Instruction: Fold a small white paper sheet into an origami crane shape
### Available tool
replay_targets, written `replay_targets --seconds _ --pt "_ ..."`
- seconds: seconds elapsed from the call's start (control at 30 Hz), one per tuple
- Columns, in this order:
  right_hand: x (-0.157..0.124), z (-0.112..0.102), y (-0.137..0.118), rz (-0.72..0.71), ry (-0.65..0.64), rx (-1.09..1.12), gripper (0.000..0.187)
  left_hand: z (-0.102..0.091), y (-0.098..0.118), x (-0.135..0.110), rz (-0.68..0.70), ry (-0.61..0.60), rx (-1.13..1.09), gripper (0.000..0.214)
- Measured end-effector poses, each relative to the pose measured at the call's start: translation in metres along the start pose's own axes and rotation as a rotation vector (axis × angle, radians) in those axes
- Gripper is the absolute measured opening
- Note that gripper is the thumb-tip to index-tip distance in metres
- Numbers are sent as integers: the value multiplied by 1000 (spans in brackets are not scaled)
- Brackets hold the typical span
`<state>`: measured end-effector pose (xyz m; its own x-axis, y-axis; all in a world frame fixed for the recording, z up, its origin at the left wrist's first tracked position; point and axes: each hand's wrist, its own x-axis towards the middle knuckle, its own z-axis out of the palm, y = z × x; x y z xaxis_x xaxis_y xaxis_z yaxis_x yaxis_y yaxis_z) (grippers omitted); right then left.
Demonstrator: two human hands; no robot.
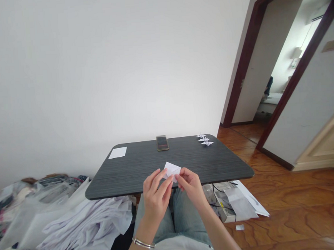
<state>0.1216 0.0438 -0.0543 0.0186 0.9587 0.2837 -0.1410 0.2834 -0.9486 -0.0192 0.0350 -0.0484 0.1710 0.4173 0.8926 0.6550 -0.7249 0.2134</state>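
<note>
A small folded piece of white paper [172, 168] is held above the front edge of the dark table [141, 163]. My left hand [157, 195] pinches its left side between thumb and fingers. On the right side, my right hand [190, 184] grips the paper with its fingertips. Fold lines show on its face; the part under my fingers is hidden. Three white paper cranes [204, 139] stand at the table's far right corner. A flat stack or sheet of white paper [117, 152] lies at the far left.
A phone [162, 142] on a stand is at the table's back edge, against the white wall. Left of the table are piled clothes and white cloth [90, 223]. Below on the right, a box with cables [224, 207] and papers [242, 202] sit on the wooden floor.
</note>
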Motion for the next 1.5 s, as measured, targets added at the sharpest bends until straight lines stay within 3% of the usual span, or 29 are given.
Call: replay_targets --seconds 0.1,0.27,0.43,0.53,0.63,0.87,1.1,1.3,1.37,1.5 --pt "-1 -1 -2 -39 -58 -3 26 2 0 1 12 -120 -80 35" --pt "-4 0 -10 -119 -109 -60 32 4 3 1 -156 -148 -315 31" --pt "-5 2 -9 -178 -53 -153 22 1 6 2 -477 -118 -452 19" --pt "-3 2 -3 -120 17 -102 17 2 8 4 -682 -71 -594 20" --pt "-2 2 1 -79 6 -88 17 4 9 5 -790 -54 -724 20" --pt "-1 -1 -5 -62 90 -57 25 -1 12 9 -780 -82 -733 21" --pt "-1 2 0 18 17 77 25 4 11 9 -925 -47 -917 19" --pt "0 1 -2 4 112 82 26 4 9 11 -1010 -243 -992 39" --pt "-1 1 -3 5 77 66 25 2 10 13 -992 -232 -1000 46" --pt "-2 2 -4 27 10 96 24 1 8 14 -964 -159 -990 30"
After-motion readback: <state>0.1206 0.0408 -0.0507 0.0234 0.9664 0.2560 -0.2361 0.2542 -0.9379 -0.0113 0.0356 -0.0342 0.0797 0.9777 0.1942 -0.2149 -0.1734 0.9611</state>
